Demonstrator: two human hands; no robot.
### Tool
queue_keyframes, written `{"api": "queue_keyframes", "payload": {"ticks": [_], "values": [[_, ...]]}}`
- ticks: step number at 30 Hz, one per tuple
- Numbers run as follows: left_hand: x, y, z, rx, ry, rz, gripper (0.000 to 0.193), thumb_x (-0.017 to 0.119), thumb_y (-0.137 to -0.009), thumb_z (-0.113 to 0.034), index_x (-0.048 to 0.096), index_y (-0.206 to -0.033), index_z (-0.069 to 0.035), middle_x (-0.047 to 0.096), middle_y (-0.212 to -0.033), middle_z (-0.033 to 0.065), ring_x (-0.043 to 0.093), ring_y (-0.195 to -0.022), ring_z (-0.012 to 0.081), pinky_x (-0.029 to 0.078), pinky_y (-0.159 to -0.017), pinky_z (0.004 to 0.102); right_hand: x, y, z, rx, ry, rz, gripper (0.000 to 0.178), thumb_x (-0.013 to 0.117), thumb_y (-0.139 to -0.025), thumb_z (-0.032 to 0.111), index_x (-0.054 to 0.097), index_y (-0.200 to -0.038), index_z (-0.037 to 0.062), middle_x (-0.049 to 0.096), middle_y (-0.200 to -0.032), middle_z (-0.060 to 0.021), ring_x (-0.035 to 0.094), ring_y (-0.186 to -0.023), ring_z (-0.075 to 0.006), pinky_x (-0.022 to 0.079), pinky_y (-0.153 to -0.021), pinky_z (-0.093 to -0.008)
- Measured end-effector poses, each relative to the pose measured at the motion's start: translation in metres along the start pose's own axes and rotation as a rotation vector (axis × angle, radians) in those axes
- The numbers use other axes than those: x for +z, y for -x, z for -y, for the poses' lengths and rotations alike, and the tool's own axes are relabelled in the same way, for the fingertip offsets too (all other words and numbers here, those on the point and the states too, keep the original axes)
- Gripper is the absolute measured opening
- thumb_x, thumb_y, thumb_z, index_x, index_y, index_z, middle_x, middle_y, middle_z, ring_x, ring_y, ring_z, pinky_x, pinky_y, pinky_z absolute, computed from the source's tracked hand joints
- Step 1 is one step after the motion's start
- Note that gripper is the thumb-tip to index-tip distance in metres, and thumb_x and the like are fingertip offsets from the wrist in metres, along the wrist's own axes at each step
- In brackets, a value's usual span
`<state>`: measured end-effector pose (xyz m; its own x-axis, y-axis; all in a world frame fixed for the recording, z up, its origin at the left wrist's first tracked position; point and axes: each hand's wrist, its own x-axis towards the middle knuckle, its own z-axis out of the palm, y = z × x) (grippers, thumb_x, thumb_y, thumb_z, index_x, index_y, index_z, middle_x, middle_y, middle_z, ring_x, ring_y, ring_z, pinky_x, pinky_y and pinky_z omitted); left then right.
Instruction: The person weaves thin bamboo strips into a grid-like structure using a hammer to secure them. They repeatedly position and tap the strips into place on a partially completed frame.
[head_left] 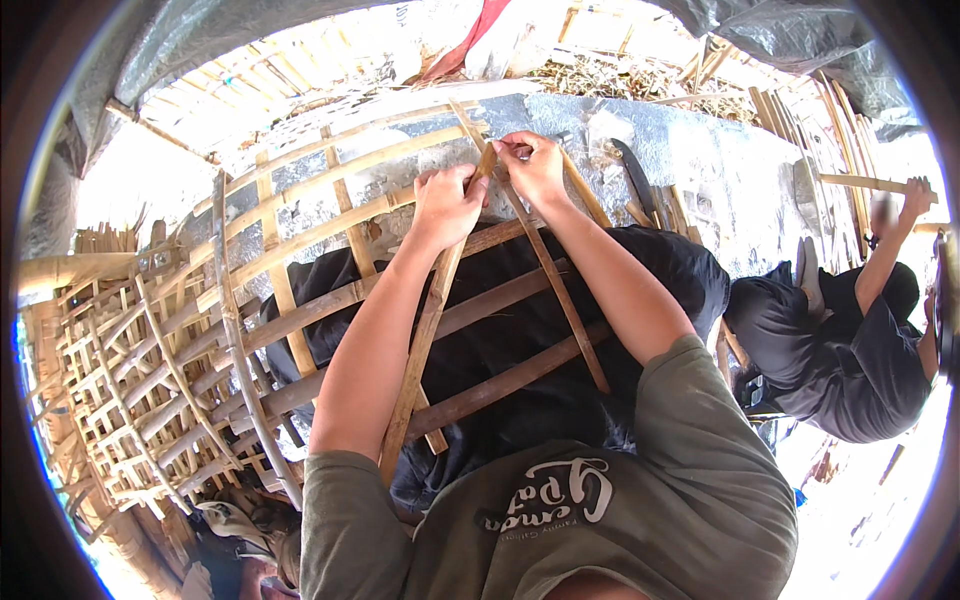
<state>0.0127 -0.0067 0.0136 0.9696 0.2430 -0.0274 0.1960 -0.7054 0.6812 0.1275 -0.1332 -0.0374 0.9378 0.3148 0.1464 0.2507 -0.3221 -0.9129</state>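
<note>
Across my lap lies a lattice of split bamboo strips (295, 317), its bars crossing at open gaps. My left hand (449, 208) is closed around a long bamboo strip (425, 350) that slants from near my chest to the lattice's far side. Just right of it, my right hand (536, 172) has thumb and fingers pinched together close to that strip's far end. What those fingertips grip is too small to make out. A thinner bamboo strip (560, 285) runs from beneath the right hand back toward my lap.
A dark curved blade (634, 172) lies beyond my right forearm on the grey surface (700, 150), near loose bamboo pieces (672, 210). At right, a co-worker in black (840, 350) holds a bamboo strip (870, 183). More latticework (130, 400) extends left.
</note>
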Motion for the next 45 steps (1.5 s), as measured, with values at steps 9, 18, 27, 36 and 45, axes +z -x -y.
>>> {"api": "queue_keyframes", "payload": {"ticks": [9, 18, 27, 36, 45], "values": [[0.003, -0.001, 0.004, -0.009, 0.024, -0.027, 0.029, 0.054, -0.092, -0.027, 0.066, -0.074, -0.008, 0.066, -0.065, 0.0084, 0.064, -0.063, 0.0253, 0.049, -0.073, 0.0383, -0.001, -0.006, -0.002, -0.008, 0.005, 0.063, 0.018, 0.072, -0.081, 0.021, 0.072, -0.087, 0.0046, 0.071, -0.074, -0.0080, 0.066, -0.065, -0.0155, 0.053, -0.065, -0.0305], [0.002, 0.000, 0.000, -0.017, 0.038, -0.035, 0.029, 0.054, -0.091, -0.026, 0.066, -0.071, -0.008, 0.066, -0.065, 0.0088, 0.064, -0.061, 0.0243, 0.049, -0.071, 0.0379, -0.004, -0.008, 0.002, 0.005, 0.021, 0.097, 0.018, 0.070, -0.082, 0.020, 0.072, -0.089, 0.0035, 0.073, -0.081, -0.0097, 0.071, -0.077, -0.0178, 0.055, -0.071, -0.0305], [0.004, 0.000, 0.002, -0.009, 0.030, -0.045, 0.027, 0.054, -0.091, -0.025, 0.067, -0.075, -0.007, 0.068, -0.069, 0.0099, 0.066, -0.065, 0.0250, 0.051, -0.073, 0.0382, -0.001, -0.008, -0.001, 0.042, -0.008, 0.104, 0.019, 0.069, -0.083, 0.020, 0.071, -0.088, 0.0021, 0.073, -0.081, -0.0106, 0.071, -0.077, -0.0185, 0.055, -0.071, -0.0311], [-0.007, -0.016, 0.015, -0.045, 0.204, -0.108, 0.030, 0.051, -0.097, -0.023, 0.064, -0.081, -0.001, 0.063, -0.065, 0.0104, 0.061, -0.061, 0.0178, 0.047, -0.061, 0.0339, 0.004, 0.016, 0.026, -0.199, 0.076, 0.040, 0.009, 0.066, -0.082, 0.012, 0.068, -0.082, 0.0030, 0.071, -0.077, -0.0102, 0.070, -0.072, -0.0184, 0.054, -0.069, -0.0305], [-0.011, -0.014, 0.006, -0.101, 0.310, -0.039, 0.030, 0.054, -0.095, -0.024, 0.064, -0.076, -0.002, 0.064, -0.064, 0.0101, 0.061, -0.058, 0.0201, 0.047, -0.061, 0.0360, -0.026, -0.017, 0.037, -0.178, -0.046, 0.023, 0.018, 0.069, -0.087, 0.014, 0.061, -0.100, 0.0037, 0.069, -0.084, -0.0060, 0.066, -0.077, -0.0128, 0.053, -0.067, -0.0279]]}}
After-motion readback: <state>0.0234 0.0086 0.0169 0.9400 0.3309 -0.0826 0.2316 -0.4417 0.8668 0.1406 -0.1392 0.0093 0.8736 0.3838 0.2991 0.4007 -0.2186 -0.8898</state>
